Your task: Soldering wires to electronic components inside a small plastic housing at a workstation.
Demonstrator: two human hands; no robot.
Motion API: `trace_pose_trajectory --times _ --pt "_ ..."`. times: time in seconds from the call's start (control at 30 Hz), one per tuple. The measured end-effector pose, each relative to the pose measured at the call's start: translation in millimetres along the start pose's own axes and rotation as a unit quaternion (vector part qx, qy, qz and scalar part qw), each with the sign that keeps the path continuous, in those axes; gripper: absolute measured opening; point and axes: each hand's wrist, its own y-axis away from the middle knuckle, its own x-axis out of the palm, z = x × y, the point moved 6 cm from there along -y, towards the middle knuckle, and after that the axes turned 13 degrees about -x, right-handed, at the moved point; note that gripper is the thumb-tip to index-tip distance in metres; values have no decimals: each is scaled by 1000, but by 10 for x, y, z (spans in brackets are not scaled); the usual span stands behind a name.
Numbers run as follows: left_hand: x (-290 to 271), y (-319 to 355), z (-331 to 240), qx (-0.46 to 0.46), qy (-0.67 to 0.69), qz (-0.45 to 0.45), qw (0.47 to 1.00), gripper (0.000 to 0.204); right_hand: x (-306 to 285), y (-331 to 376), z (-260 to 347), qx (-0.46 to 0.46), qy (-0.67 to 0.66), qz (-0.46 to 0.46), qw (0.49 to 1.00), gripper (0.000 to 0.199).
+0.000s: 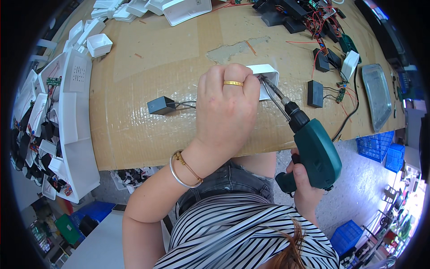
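My left hand (226, 107) covers and holds down a small white plastic housing (268, 74) on the cardboard-covered bench (148, 58). A gold ring is on one finger and two bracelets on the wrist. My right hand (303, 179) grips the handle of a green electric screwdriver (313, 150). Its bit points up and left into the white housing right beside my left fingers. A small black box (160, 105) lies left of my left hand, its thin wires running under the hand.
White trays (74, 112) with black parts and small circuit boards line the left edge. More white housings (186, 9) lie at the top. Black boxes (315, 93) with red wires, a white block (350, 64) and a metal tray (376, 94) sit on the right. Blue crates (376, 145) stand on the floor.
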Motion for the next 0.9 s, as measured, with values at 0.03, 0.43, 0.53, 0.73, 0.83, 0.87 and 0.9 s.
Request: trace_pose_trajectory --times 0.03,0.43,0.53,0.73,0.83,0.87,0.9 --pt "-2 1 -2 1 0 0 1000 10 9 -2 12 -4 -6 -1 1000 48" --pt "-8 12 -20 17 -12 -1 1000 10 -194 198 125 -62 -22 -35 997 65" --pt "-16 27 -20 23 -12 -9 1000 10 -219 180 192 -80 -26 -53 995 64" --pt "-5 23 -18 13 -7 -7 1000 9 -264 150 133 -100 -55 -68 991 61" --pt "-26 -14 -28 21 -4 -8 1000 9 -274 115 135 -87 -51 -69 992 61" --pt "-6 -30 -13 18 15 32 999 15 -280 98 138 -91 -54 -71 992 61" --pt "2 -60 -8 16 34 70 997 22 -298 81 138 -99 -53 -83 990 61"
